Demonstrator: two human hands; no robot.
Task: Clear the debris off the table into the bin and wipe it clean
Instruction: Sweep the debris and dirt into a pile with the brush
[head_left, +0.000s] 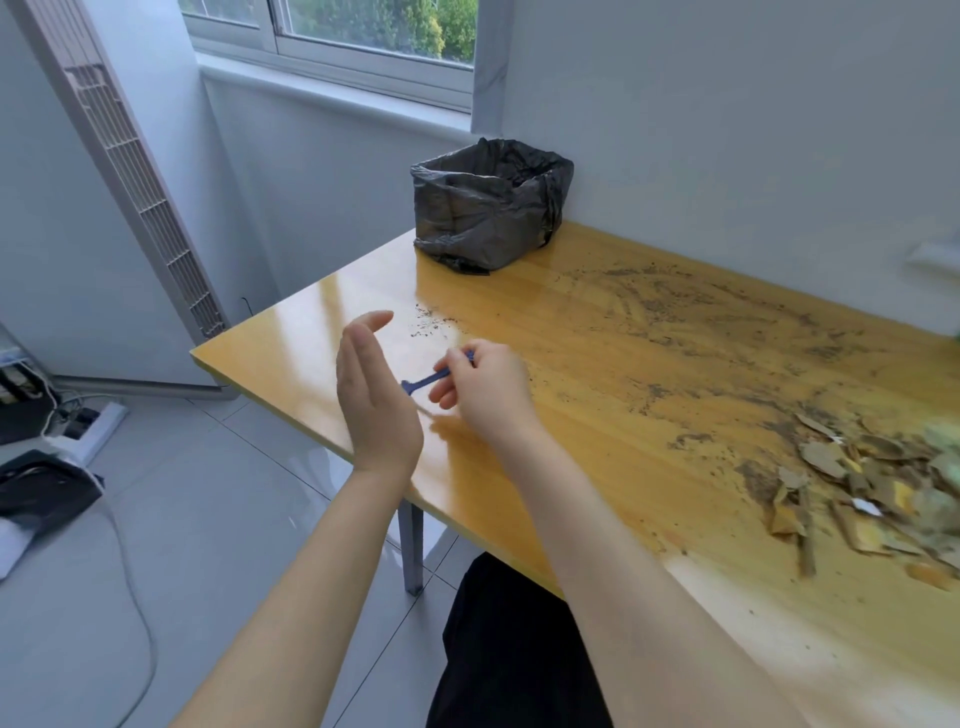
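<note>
My right hand (483, 387) pinches a small blue plastic stick-like tool (423, 383) just above the yellow wooden table (597, 364). My left hand (371, 395) is held upright beside it, fingers straight and palm facing the tool's end. A pile of brown and yellow cardboard scraps and leaves (872, 493) lies at the table's right side, with dark crumbs and dust (675, 322) smeared across the middle. The bin (488, 202), lined with a dark grey bag, stands at the far corner against the wall.
A tall white air-conditioner unit (119, 171) stands left of the table. A power strip (88, 426), cables and a black object lie on the tiled floor at left. A window is behind the bin. A metal table leg (413, 545) shows below the near edge.
</note>
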